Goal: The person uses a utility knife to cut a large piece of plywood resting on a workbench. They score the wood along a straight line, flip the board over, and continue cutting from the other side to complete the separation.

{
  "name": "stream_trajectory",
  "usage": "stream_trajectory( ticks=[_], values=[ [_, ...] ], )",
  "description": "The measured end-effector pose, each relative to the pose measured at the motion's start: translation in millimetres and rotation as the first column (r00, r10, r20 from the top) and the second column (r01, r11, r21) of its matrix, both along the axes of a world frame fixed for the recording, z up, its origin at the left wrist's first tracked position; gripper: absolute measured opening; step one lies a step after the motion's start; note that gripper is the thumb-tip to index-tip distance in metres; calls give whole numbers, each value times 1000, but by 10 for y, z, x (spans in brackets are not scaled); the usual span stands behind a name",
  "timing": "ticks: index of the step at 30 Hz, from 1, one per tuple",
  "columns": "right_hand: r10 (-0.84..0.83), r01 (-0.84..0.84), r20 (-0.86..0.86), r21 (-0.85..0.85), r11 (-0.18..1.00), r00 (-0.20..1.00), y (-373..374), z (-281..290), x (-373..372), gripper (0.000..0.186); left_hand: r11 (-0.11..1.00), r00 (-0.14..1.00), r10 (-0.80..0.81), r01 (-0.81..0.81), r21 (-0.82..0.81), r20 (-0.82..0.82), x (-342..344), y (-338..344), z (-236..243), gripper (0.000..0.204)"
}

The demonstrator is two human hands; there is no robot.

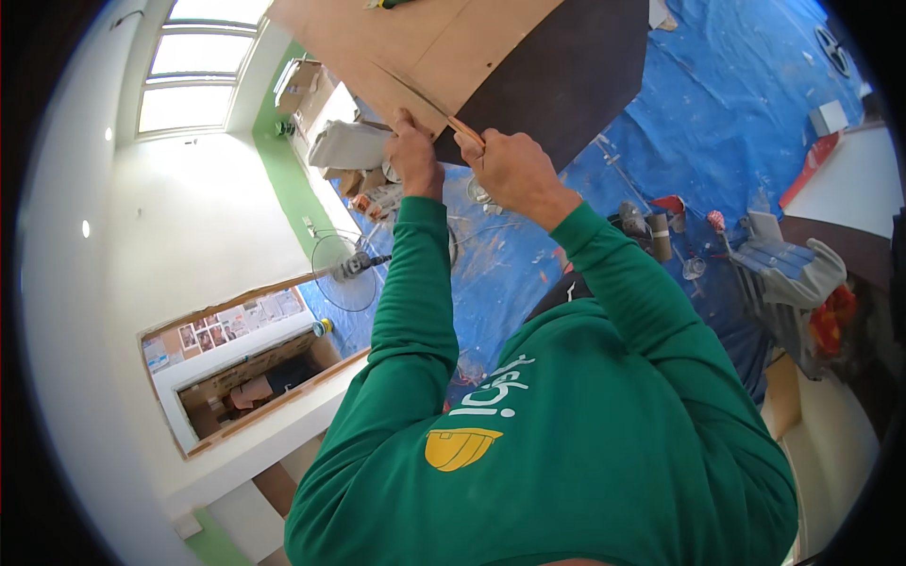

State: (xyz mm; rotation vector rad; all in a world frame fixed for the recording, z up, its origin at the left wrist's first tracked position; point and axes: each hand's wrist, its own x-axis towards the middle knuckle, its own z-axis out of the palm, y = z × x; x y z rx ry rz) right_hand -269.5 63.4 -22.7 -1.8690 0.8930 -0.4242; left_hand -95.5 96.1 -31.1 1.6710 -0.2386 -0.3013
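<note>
A large board [415,38] with a tan face and dark brown part [566,75] fills the top middle, a dark line or slit running diagonally across the tan face. My left hand [415,156] grips the board's lower edge at the left of that line, fingers bent. My right hand [510,174] is closed on a slim orange tool [464,130] at the line's lower end, beside my left hand; I cannot make out what kind of tool. A small dark tool with yellow [382,4] lies on the board at the top edge.
Blue plastic sheeting [698,75] covers the floor. A standing fan [344,269] is left, pale padded bundles [349,141] beyond my left hand. At right are a stepladder [779,264], white panel [840,179] and cardboard tube [659,236]. A wall opening [175,387] is lower left.
</note>
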Motion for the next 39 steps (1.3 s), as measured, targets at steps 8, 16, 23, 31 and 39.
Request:
stream_trajectory(
  ticks=[8, 16, 23, 31, 39],
  values=[
    [84, -81, -28, 88, 993, 996, 566, 33, -1264, 37, 997, 998, 52, -55, -57, -41, 74, 111, -235, 53],
    [9, -6, -62, 46, 999, 998, -79, 149, -15, 61, 977, 995, -89, 80, 200, 35, -13, 40, 77, 47],
    [226, -220, -15, -294, 930, 974, 302, -163, -933, 28, 994, 993, 60, -69, -85, -105, 159, 97, -265, 48],
    [35, -31, -92, 42, 999, 995, -116, 90, -7, 52, 999, 999, 26, -24, 32, -38, -72, 50, -37, 52],
    [17, -26, 184, 44, 999, 983, -35, -60, -74, 48, 996, 999, 37, -37, 77, 1, 76, 12, -70, 53]
  ],
)
